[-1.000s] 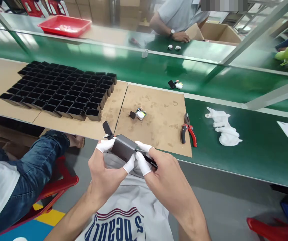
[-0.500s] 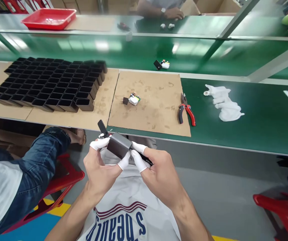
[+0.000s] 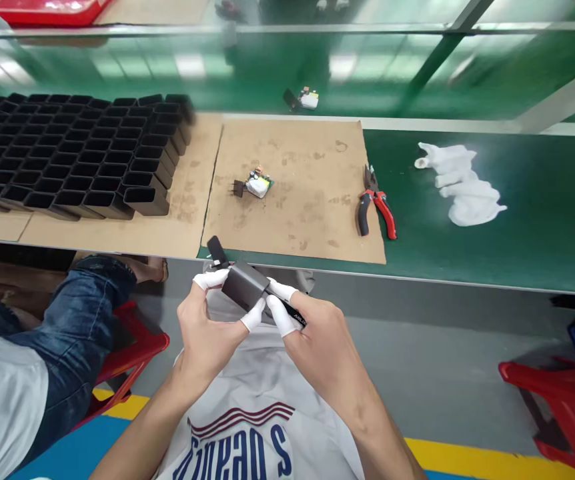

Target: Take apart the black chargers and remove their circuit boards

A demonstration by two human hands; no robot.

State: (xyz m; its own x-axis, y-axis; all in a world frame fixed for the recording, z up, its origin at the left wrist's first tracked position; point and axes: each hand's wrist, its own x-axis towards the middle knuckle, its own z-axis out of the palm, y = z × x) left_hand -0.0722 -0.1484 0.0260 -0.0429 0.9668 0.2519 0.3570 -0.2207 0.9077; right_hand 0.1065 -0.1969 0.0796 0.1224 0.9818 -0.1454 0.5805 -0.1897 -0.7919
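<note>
My left hand [image 3: 210,337] is closed around a black plastic charger housing [image 3: 245,285], pinching it with white-covered fingertips. A small black cap piece [image 3: 217,251] sticks out past the housing's far left end; how it is joined there is hidden by the fingers. Between the white-covered thumb and fingers of my right hand [image 3: 320,333] is a slim black tool [image 3: 296,315] with white lettering. Its tip meets the housing's right end, and the exact contact is hidden. Beyond my hands, a small circuit board with a plug [image 3: 257,183] lies on a cardboard sheet [image 3: 312,200].
Rows of black open housings [image 3: 77,153] fill the left of the bench. Red-and-black pliers [image 3: 377,203] lie on the cardboard's right edge, with white finger covers [image 3: 467,183] farther right. Another board [image 3: 308,99] lies behind. A seated person's leg [image 3: 82,300] is at left.
The view has tilted down and shifted, so the bench items sit higher in the picture. Both hands keep the same grip on the housing and the black tool.
</note>
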